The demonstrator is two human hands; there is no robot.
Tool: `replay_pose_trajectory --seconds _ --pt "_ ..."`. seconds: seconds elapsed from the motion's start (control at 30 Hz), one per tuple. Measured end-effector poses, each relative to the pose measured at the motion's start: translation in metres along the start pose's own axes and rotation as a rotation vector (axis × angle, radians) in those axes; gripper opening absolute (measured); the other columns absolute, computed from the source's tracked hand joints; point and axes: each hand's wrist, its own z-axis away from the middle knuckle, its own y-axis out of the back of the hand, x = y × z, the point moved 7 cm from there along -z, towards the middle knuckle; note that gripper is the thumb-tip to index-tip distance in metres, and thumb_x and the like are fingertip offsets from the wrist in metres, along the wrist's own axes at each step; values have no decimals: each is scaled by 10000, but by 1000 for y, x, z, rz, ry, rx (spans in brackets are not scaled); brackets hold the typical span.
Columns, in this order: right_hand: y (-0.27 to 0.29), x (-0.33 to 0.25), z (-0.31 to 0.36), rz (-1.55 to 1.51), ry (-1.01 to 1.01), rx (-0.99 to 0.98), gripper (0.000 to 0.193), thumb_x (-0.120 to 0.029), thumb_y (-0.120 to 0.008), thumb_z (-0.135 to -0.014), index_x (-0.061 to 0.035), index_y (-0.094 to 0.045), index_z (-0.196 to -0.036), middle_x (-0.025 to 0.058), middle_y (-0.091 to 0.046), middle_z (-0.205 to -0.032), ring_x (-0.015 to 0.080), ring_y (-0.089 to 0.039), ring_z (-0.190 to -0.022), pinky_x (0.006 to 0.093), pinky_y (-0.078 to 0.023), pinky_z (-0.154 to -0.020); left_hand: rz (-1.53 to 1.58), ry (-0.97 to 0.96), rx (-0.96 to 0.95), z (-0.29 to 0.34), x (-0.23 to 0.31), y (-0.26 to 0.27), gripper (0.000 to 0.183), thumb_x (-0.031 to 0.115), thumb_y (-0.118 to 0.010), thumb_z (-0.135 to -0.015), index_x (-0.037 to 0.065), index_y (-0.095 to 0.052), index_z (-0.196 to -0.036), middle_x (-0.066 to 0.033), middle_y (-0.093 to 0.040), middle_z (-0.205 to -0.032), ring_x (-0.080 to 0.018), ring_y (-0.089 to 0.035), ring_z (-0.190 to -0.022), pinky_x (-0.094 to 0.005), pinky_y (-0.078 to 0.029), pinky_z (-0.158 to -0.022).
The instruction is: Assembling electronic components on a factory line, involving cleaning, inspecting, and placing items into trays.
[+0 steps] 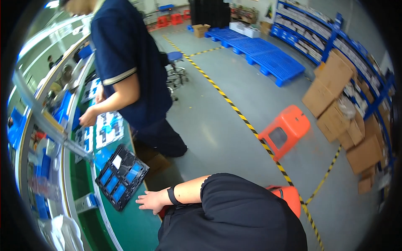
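My right hand (151,201) lies at the edge of the green workbench (142,226), fingers spread and palm down, holding nothing. A dark band circles the wrist. Just beyond my fingertips, close but apart as far as I can see, is a black tray (122,175) with several blue rectangular pieces in its pockets and a white label. My left hand is not in view.
A co-worker (125,62) in a dark blue shirt stands farther along the bench, hands over white-and-blue sheets (109,129). An orange stool (289,129), blue pallets (259,50), cartons (331,83) and blue shelving (301,31) are on the right. Striped tape marks the floor.
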Motion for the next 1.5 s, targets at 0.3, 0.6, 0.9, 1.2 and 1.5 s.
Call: replay_pose_trajectory --seconds 0.3,0.6,0.9,1.2,1.5 --pt "-6 5 27 -49 -77 20 720 -228 -703 -672 -97 -415 -1319 130 -250 -1449 287 -200 -1352 543 -303 -982 23 -7 20 14 0 -6 498 513 -520 -833 193 -562 -1211 -139 -488 -1277 -326 -505 -1090 -460 -390 -899" --pt "-4 -1 22 20 -133 -116 690 -157 -631 -684 -67 -402 -1329 151 -201 -1467 312 -174 -1360 493 -317 -989 -24 227 39 62 -19 -2 528 556 -519 -820 217 -552 -1223 -120 -474 -1300 -303 -472 -1159 -474 -359 -943" --pt "-4 10 23 -188 -147 -179 753 -269 -684 -702 -36 -367 -1343 165 -161 -1477 312 -107 -1375 396 -264 -1068 -146 224 -31 32 12 46 452 441 -536 -845 146 -581 -1184 -163 -508 -1243 -354 -544 -1006 -442 -425 -854" --pt "9 1 22 -173 -146 -349 812 -281 -654 -758 -22 -229 -1400 144 -96 -1494 278 -48 -1386 370 -178 -1109 6 336 -256 44 4 38 475 375 -526 -870 123 -491 -1270 -165 -414 -1335 -345 -414 -1195 -496 -308 -981" --pt "1 6 23 -108 -126 -393 798 -253 -631 -786 -84 -181 -1422 77 -28 -1511 245 -35 -1391 453 -308 -1041 129 459 -367 47 0 33 500 366 -524 -862 116 -468 -1291 -167 -343 -1389 -352 -297 -1285 -519 -191 -1054"
